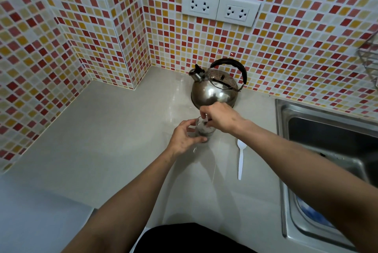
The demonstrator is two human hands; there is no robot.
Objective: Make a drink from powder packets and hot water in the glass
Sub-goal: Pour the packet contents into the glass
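Where the two bare forearms reached forward over the pale grey counter, dark clothing showed at the bottom edge of the view. A white plastic spoon lay flat on the counter just right of the hands, bowl end pointing away from the person, touched by neither hand. To the right, a steel sink was set into the counter, with something blue partly visible in its near corner.

The left hand was wrapped around the side of a small clear glass standing upright on the counter, fingers curled against its wall and gripping it. The right hand hovered directly over the mouth of the glass with its fingertips pinched together, pointing down into the rim; something small and dark showed at the fingertips, but it was too blurred to name. The glass held a pale heap with a darker layer near the bottom — powder, by the look of it.

Just behind the hands stood a rounded steel kettle with a black arched handle and a capped spout turned left. Beyond it rose the red, orange and cream mosaic wall, carrying two white sockets side by side, and a wire rack at the far right edge.
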